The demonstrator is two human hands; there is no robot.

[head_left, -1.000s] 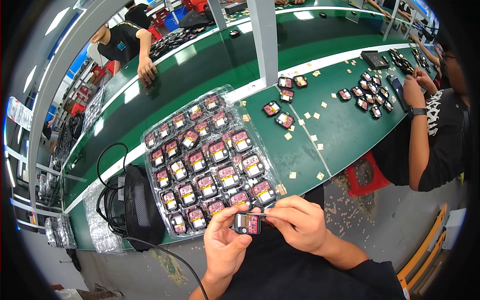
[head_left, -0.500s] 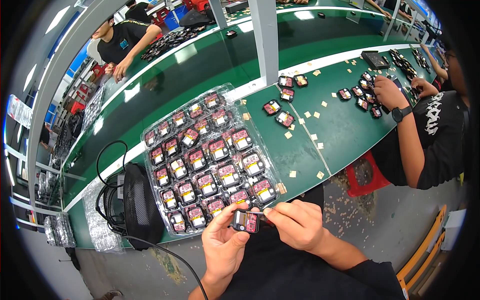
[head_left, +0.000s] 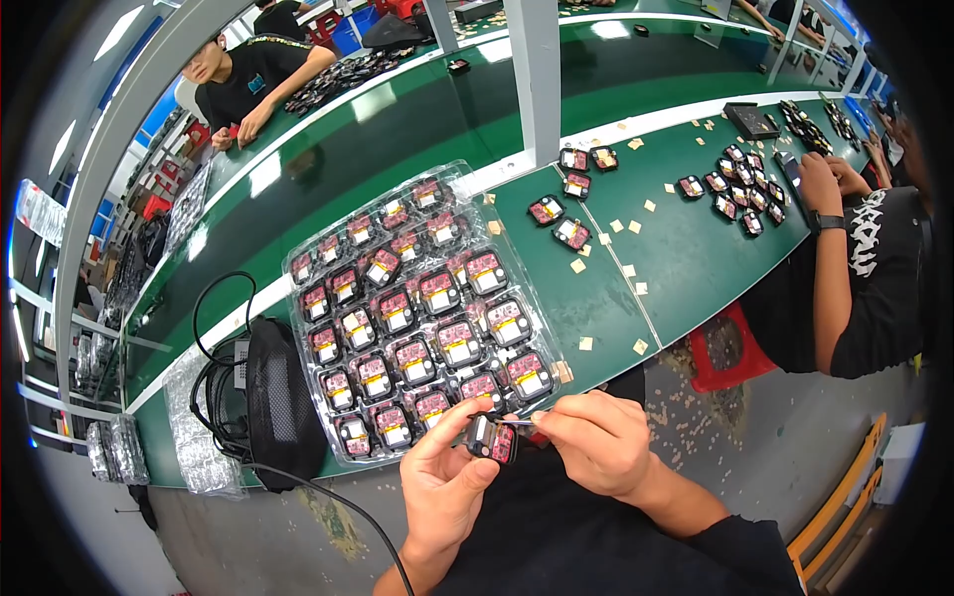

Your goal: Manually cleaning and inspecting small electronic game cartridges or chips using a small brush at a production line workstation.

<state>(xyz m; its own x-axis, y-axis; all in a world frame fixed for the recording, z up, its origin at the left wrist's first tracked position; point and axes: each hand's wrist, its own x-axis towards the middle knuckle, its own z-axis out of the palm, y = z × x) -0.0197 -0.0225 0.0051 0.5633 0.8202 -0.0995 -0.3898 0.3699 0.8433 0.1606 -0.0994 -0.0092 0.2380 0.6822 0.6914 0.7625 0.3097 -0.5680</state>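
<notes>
Between the thumb and fingers of my left hand (head_left: 446, 472) is a small square black device housing (head_left: 491, 438), tilted, its open side showing a red circuit board and a pale part. My right hand (head_left: 602, 442) pinches a thin silvery metal tool (head_left: 515, 422), whose tip reaches the upper edge of the housing. The exact shape of the tip is too small to make out. Just beyond my hands, a clear plastic tray (head_left: 545, 333) holds rows of similar housings with red boards, white blocks and yellow strips.
Left of the tray lie a black mesh bag (head_left: 285, 407), a black cable (head_left: 211, 372) and clear plastic packaging (head_left: 199, 427). More housings (head_left: 546, 210) and small beige squares (head_left: 585, 344) are scattered on the green table (head_left: 616, 308). A grey post (head_left: 537, 89) rises behind. Co-workers sit right and across.
The view has shifted slightly. My hands stay close together, with the tool still at the housing. The co-worker at right has drawn a hand back from the pile of housings.
</notes>
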